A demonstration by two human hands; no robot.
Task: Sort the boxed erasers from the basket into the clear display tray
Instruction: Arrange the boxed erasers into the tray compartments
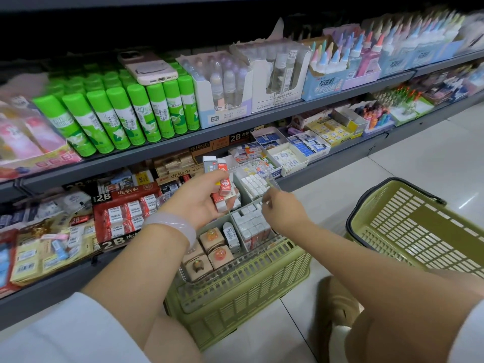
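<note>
Left hand (201, 197) grips several boxed erasers (224, 183) above tray (235, 268). Right hand (284, 209) fingers curled at tray divider; grasp unclear. Tray sits on basket (243, 299).

— Top shelf (262, 119), left to right?
— Rows of green glue sticks (117, 113), upright; a pink phone (148, 68) lying flat on their caps; clear bottles (227, 82) in white cartons just beside; pastel-capped glue bottles (337, 52) further right.
— And lower down?
— Red 2B eraser packs (125, 210) on the lower shelf, pale floor tiles (429, 153) to the right.
</note>
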